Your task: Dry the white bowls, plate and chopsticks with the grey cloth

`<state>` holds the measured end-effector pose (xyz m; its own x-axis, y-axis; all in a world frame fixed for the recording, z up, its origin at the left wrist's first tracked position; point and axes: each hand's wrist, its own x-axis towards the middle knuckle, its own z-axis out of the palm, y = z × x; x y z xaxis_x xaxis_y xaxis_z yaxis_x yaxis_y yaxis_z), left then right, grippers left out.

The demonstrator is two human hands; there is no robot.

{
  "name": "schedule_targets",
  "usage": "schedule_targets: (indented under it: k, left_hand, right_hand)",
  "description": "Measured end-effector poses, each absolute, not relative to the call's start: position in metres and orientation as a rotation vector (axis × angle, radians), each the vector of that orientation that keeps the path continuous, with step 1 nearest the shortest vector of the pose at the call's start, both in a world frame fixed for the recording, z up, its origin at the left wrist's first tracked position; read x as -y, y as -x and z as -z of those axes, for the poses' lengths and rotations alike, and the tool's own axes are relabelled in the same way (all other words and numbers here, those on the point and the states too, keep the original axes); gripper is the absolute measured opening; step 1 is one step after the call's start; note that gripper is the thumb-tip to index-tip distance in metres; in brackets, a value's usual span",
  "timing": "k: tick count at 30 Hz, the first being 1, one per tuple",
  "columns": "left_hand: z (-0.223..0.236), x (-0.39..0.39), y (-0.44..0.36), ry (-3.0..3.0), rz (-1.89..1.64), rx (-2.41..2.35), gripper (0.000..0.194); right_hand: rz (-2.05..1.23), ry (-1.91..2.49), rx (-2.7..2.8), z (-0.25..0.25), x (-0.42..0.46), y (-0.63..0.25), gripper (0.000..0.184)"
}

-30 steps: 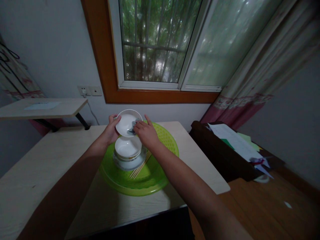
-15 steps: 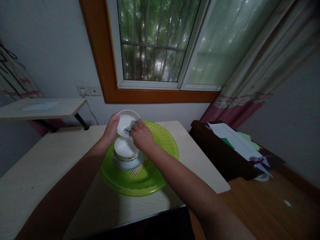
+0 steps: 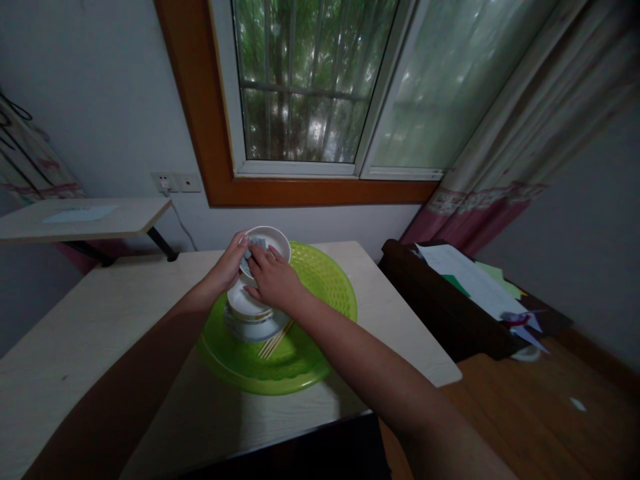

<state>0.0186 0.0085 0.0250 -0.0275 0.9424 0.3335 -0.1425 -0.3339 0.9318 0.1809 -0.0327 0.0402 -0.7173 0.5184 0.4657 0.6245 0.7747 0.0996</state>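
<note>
Bowl [image 3: 278,241] in clasp of left hand [image 3: 231,265], gray cloth [image 3: 257,241] inside under spread right hand [image 3: 276,279]; stacked bowls [image 3: 242,299] on plate [image 3: 259,329] in green tray [image 3: 306,363].

"What's the bowl [image 3: 278,240] like?"

"White and round, held up in my left grip [image 3: 231,261], tilted so its hollow faces me."

"And the cloth [image 3: 258,241]?"

"Grey, bunched against the bowl's inside near its left rim, partly hidden under my right grip [image 3: 275,277]."

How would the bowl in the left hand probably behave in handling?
The bowl looks stiff, judging by its even round rim. Its smooth white surface suggests ceramic, so probably fragile and perhaps slippery in the left hand.
</note>
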Motion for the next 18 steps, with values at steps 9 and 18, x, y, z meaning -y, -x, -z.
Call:
schedule_targets:
  k: [9, 18]
  left_hand:
    - [-0.026, -0.009, -0.017, -1.284, -1.568, -0.893, 0.050]
    - [-0.030, -0.008, -0.015, -1.150, -1.623, -0.908, 0.053]
  right_hand:
    - [0.498, 1.184, 2.400, -0.045, 0.030, -0.177, 0.046]
    - [0.494, 1.042, 2.660, -0.062, 0.037, -0.184, 0.023]
